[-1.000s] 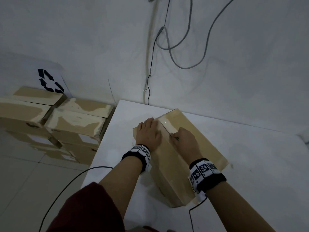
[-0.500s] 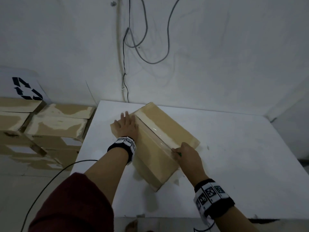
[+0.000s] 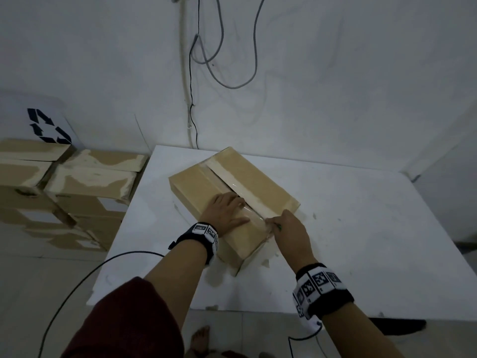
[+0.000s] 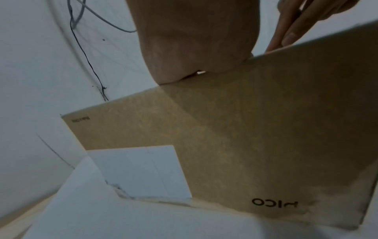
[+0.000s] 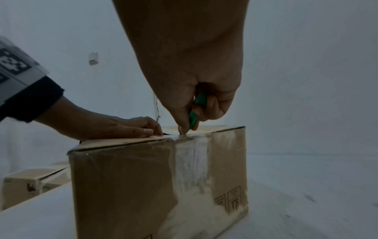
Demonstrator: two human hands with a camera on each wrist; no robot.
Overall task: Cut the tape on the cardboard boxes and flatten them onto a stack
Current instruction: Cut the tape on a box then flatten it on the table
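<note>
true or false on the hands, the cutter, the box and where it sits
1. The right hand grips a green cutter. True.
2. The cutter is at the far end of the box. False: it is at the near end of the top seam.
3. The left hand rests on the box top. True.
4. The box sits on the floor. False: it is on the white table.

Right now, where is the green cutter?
The green cutter is gripped in the right hand, tip on the tape seam at the cardboard box's near edge.
</note>
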